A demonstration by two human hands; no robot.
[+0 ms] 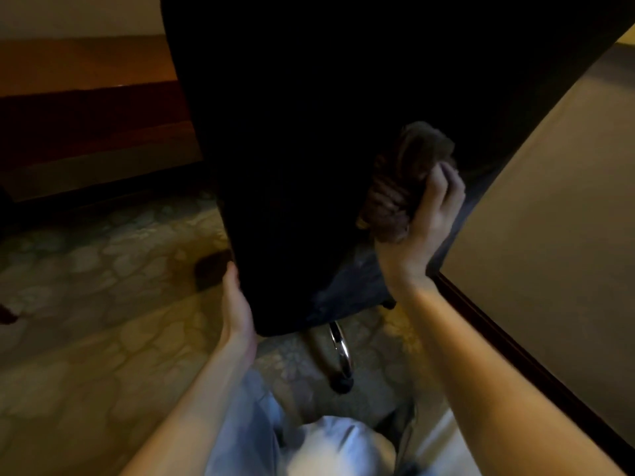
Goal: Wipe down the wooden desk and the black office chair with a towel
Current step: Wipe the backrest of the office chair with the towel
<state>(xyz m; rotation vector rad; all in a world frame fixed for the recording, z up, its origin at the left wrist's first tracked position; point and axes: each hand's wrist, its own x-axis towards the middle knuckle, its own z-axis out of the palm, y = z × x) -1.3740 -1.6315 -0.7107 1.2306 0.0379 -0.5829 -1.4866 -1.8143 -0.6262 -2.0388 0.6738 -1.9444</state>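
Towel (395, 190) in fingers of right hand (426, 231), against chair (309, 132) (left hand (237, 305) round its edge)

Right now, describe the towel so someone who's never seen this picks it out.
Start at the black chair back filling the middle of the view. At its right edge, the right hand grips the towel. It is a bunched, ribbed brown cloth, paler than the black upholstery; the left hand on the opposite edge holds only the chair.
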